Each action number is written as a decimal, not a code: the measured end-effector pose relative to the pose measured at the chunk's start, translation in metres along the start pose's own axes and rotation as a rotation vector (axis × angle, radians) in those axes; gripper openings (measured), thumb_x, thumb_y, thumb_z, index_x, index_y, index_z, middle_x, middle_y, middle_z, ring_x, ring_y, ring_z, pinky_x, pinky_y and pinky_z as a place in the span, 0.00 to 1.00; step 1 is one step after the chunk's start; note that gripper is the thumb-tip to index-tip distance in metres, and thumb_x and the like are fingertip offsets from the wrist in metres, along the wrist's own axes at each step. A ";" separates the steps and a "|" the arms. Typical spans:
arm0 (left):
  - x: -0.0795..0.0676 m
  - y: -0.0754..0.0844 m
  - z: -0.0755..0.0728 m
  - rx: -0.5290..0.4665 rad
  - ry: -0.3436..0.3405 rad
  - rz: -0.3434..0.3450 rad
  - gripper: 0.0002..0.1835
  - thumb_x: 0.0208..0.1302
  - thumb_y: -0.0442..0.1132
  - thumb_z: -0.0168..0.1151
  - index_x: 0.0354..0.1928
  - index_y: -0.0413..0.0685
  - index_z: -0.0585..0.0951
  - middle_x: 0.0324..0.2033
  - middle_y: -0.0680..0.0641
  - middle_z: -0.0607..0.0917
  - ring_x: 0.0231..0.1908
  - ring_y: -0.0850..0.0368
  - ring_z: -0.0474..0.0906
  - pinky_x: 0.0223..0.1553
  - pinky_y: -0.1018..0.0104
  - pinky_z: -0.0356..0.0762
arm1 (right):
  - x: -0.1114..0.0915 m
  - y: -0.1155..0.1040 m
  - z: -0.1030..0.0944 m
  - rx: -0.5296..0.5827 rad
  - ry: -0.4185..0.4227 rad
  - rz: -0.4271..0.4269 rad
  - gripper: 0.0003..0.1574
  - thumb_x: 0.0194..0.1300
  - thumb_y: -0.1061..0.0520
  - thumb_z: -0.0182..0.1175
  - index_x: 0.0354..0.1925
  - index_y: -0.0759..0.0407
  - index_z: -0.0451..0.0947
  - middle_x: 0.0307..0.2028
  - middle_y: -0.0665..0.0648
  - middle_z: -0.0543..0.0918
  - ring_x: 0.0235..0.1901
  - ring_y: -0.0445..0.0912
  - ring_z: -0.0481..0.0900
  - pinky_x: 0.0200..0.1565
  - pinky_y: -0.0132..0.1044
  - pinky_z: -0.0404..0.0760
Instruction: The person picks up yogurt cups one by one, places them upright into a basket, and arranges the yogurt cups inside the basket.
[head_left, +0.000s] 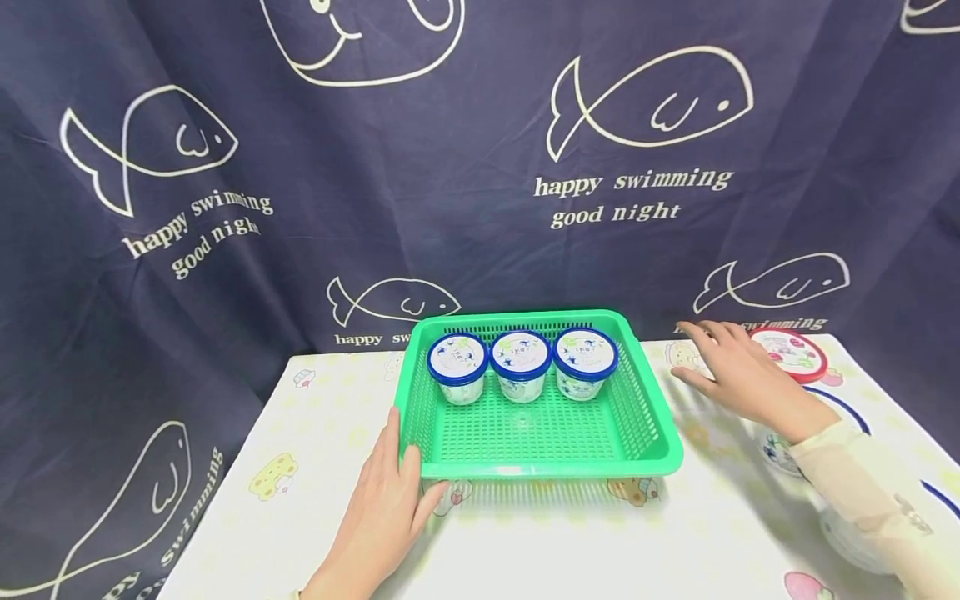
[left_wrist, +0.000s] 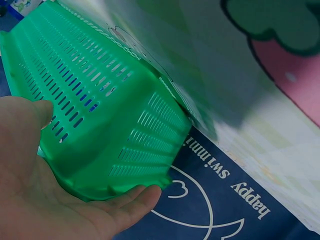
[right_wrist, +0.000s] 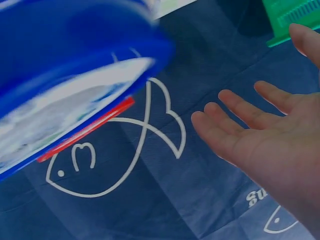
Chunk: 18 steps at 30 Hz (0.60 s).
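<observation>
A green plastic basket (head_left: pixel 525 468) stands on the table, with three white tubs in a row along its back: a left tub (head_left: pixel 458 358), a middle tub (head_left: pixel 521 354) and a right tub (head_left: pixel 585 354), all with blue lids. My left hand (head_left: pixel 382 492) rests against the basket's front left corner, its fingers fairly straight along the side and the thumb by the front wall. To the right of the basket, my right hand (head_left: pixel 731 367) is held above the table with spread fingers, touching nothing. Just beyond that hand is a red-lidded tub (head_left: pixel 791 354).
A blue-lidded tub (head_left: pixel 780 450) stands partly behind the right forearm, and another tub (head_left: pixel 855 542) is mostly covered by the sleeve. Behind the table hangs a dark blue curtain (head_left: pixel 465 192) with white fish. The tablecloth (head_left: pixel 330 433) is pale and printed.
</observation>
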<state>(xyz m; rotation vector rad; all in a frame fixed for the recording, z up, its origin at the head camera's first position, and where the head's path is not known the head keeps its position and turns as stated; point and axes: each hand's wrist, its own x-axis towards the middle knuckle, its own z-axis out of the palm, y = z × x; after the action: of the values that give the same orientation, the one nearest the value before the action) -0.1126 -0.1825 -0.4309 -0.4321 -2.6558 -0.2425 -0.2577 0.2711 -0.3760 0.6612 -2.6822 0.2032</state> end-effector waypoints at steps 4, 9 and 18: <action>0.000 0.000 0.000 0.002 -0.014 -0.002 0.25 0.58 0.60 0.52 0.37 0.44 0.65 0.67 0.34 0.39 0.65 0.41 0.47 0.56 0.48 0.59 | -0.004 0.010 0.003 -0.005 0.000 0.020 0.44 0.54 0.42 0.61 0.61 0.62 0.60 0.50 0.69 0.70 0.50 0.66 0.62 0.49 0.60 0.61; 0.000 -0.001 0.000 0.006 -0.008 0.001 0.25 0.58 0.59 0.53 0.37 0.43 0.65 0.67 0.33 0.41 0.65 0.40 0.48 0.57 0.48 0.59 | -0.005 0.020 0.003 -0.013 -0.003 0.028 0.44 0.54 0.42 0.61 0.60 0.63 0.60 0.50 0.70 0.70 0.49 0.68 0.63 0.50 0.61 0.60; -0.001 0.001 0.002 0.010 0.010 0.000 0.24 0.57 0.59 0.55 0.37 0.44 0.65 0.67 0.32 0.43 0.65 0.41 0.49 0.56 0.49 0.60 | -0.007 0.030 -0.003 -0.021 -0.032 0.098 0.44 0.54 0.41 0.60 0.61 0.62 0.58 0.52 0.72 0.67 0.50 0.70 0.60 0.46 0.66 0.60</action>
<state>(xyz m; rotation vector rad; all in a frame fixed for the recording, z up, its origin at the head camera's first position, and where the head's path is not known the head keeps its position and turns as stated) -0.1127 -0.1816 -0.4333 -0.4266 -2.6464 -0.2307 -0.2654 0.3013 -0.3774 0.5319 -2.7461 0.1910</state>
